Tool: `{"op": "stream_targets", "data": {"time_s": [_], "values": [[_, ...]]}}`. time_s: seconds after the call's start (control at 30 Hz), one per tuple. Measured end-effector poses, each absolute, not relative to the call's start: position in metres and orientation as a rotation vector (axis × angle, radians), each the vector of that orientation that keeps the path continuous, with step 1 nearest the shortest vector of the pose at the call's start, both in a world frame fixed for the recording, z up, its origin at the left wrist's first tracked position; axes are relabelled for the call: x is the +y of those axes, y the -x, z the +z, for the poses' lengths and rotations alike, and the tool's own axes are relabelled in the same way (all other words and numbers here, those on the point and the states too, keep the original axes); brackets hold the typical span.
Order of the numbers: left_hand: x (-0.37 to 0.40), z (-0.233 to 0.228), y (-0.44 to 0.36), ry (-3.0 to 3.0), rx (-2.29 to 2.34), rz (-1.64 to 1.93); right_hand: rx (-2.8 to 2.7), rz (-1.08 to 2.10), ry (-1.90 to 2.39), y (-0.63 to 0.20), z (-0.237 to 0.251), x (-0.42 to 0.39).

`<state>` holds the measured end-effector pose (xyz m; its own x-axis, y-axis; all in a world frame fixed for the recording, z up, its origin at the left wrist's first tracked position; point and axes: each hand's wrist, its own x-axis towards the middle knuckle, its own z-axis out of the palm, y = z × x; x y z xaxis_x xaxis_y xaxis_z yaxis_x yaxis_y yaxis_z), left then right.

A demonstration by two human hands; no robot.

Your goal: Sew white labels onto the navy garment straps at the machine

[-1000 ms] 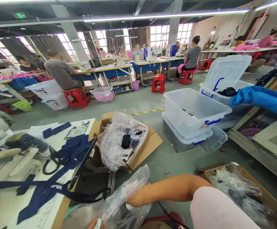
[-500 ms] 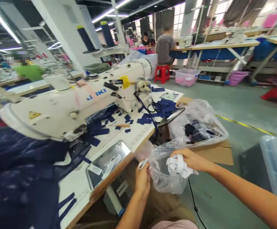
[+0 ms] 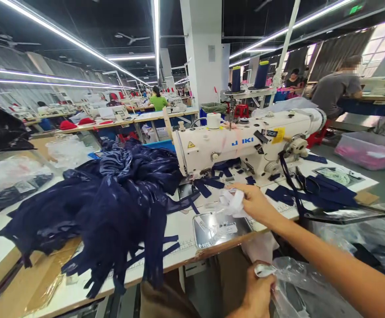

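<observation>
Past navy fabric (image 3: 119, 194) heaped on the surface (image 3: 179, 227) at left, near the far edge of a metal tray (image 3: 212, 242), pinching white strips (image 3: 235, 203) with the fingers of the right hand (image 3: 260, 205); lower down, clasping a white loop (image 3: 264, 268) in curled fingers of the left hand (image 3: 258, 289), just beside a clear plastic bag (image 3: 300, 282)

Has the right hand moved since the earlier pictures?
Yes: the right hand has moved in over the table from past its edge, toward the metal tray.

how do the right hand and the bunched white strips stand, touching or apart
Touching: the head view shows the right hand gripping the white strips, its fingers closed on them with no gap between.
</observation>
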<state>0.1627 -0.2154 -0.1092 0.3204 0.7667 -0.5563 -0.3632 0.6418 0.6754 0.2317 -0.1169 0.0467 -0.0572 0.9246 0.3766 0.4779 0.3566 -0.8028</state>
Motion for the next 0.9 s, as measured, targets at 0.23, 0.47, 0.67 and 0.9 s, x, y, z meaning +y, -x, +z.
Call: {"op": "stream_targets", "data": {"time_s": [0.23, 0.47, 0.67, 0.9], "values": [[-0.211, -0.114, -0.153, -0.494, 0.977, 0.759, -2.427, 0.558, 1.535, -0.201, 0.021, -0.113], [-0.207, -0.107, -0.151, -0.459, 0.912, 0.826, -2.464, 0.377, 1.505, -0.243, 0.065, -0.140], [-0.197, -0.087, -0.145, -0.465, 0.834, 0.767, -2.185, 0.309, 1.884, -0.309, 0.033, -0.221], [-0.204, -0.093, -0.181, -0.721, 0.525, 0.454, -1.614, 0.624, 2.140, -0.294, -0.072, -0.300]]}}
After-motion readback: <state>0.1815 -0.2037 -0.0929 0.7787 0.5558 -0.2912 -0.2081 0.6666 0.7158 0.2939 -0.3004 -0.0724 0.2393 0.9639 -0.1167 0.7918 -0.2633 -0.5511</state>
